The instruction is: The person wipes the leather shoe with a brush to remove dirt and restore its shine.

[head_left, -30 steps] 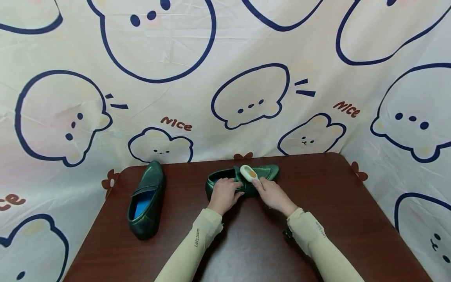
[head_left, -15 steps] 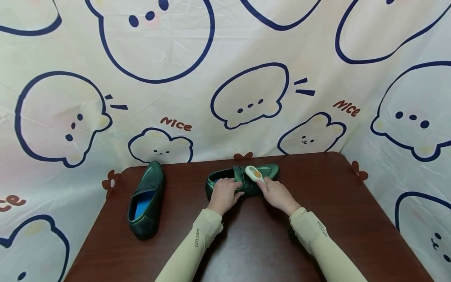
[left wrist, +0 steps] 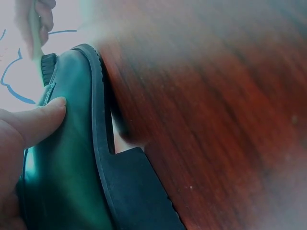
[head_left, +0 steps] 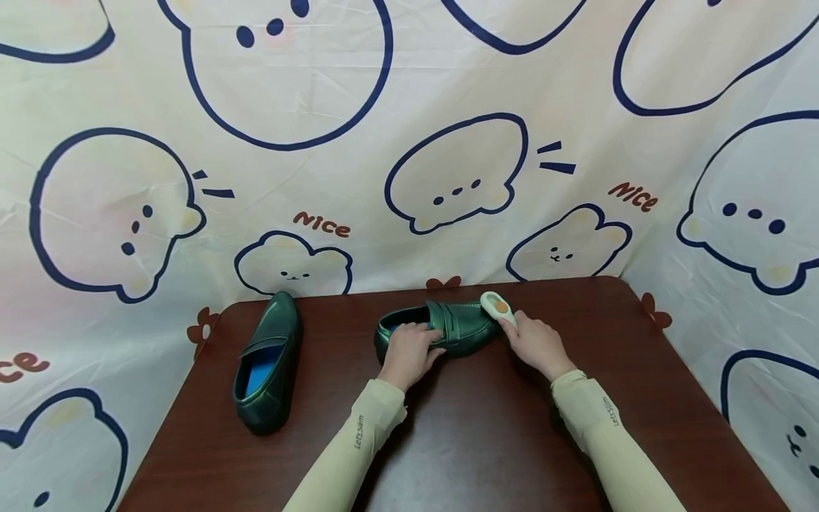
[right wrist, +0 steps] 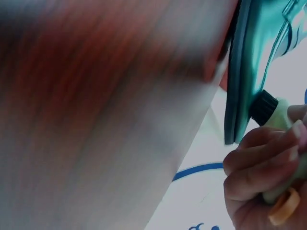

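Observation:
A green loafer lies crosswise on the table, its toe to the right and a blue insole partly in view. My left hand grips its near side at the opening; the thumb presses the outer leather in the left wrist view, while the other fingers are mostly hidden. In my right hand is a pale shoe brush with an orange spot on its back. Its dark bristles touch the upper at the toe in the right wrist view.
A second green loafer, with a blue insole, stands on the left of the brown table, toe toward the back edge. Behind the table hangs a pale cloth with cartoon outlines, which also runs along both sides.
My right hand has moved right with the brush, from the loafer's strap along the upper to its toe. The left hand and both loafers have stayed in place.

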`<state>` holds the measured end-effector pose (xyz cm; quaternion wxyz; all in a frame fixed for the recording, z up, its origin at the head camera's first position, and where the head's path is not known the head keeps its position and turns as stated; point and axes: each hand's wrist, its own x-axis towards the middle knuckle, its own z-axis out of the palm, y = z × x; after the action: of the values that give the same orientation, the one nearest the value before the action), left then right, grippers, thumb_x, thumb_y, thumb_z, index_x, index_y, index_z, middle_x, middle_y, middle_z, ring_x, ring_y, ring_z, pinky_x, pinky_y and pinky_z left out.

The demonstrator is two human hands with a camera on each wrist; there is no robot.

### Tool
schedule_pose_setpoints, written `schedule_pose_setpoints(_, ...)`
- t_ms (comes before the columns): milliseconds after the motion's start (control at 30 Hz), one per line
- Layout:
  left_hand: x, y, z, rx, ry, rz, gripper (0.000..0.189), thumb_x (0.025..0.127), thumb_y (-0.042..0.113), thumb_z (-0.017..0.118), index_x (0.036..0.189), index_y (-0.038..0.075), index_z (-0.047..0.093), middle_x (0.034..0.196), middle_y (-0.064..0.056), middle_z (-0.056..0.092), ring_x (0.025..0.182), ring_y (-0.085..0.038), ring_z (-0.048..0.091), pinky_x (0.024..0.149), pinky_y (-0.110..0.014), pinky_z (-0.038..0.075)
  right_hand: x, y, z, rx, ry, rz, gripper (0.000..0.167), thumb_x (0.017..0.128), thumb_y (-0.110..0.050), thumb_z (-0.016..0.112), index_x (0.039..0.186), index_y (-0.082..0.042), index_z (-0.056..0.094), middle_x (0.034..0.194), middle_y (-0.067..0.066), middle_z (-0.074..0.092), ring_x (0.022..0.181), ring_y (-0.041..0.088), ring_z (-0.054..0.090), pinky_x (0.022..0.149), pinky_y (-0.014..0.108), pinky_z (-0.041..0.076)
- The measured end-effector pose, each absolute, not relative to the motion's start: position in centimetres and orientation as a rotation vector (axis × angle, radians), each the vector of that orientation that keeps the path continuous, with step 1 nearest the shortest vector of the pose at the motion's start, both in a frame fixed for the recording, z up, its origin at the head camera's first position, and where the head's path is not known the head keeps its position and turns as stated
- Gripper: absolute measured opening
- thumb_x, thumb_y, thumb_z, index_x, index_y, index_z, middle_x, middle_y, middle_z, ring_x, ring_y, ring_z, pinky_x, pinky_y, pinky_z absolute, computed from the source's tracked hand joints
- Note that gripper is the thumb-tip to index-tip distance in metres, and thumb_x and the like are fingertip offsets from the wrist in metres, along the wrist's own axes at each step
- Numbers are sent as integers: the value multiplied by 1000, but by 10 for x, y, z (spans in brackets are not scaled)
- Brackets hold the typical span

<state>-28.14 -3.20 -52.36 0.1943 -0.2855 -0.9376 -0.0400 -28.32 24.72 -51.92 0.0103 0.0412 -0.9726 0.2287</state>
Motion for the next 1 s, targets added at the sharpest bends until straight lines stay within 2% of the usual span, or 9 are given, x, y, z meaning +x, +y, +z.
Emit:
schedule_pose_setpoints(267,-281,-31,-523,-793,-2625,-119,24,92,43,78,110,27,79,106,3,78,98,-19,73,89,-36,57,-286,259,-512,-53,-2950,602,47,109,-41,47,103,5,55,68,15,58,56,30,57,50,43,44)
schedule_pose_setpoints(500,-281,-32,-524,-803,-2624,-123,23,91,42,79,109,27,78,105,3,79,96,-19,73,87,-35,58,-278,233,-508,144,-3006,989,49,112,-47,37,98,-4,53,68,6,48,55,21,48,52,34,40)
schedule_pose_setpoints(667,-282,-32,-523,-794,-2629,-117,25,91,43,80,109,26,79,105,2,79,95,-19,73,87,-37,58,-270,202,-505,253,-3006,1297,52,111,-54,35,95,-7,53,68,2,46,49,18,48,48,33,43)
schedule_pose_setpoints(833,-282,-30,-524,-797,-2632,-123,25,90,43,80,108,26,79,102,1,79,92,-20,72,86,-37,58,-268,185,-505,243,-3010,1316,48,112,-48,36,99,-6,55,69,3,47,48,18,49,47,33,44)
schedule_pose_setpoints(1000,-282,-30,-524,-800,-2616,-115,24,90,43,81,106,26,79,99,2,78,89,-19,72,84,-36,58,-271,182,-510,197,-3002,1261,46,112,-46,36,94,-7,52,68,4,49,50,18,50,49,32,43)
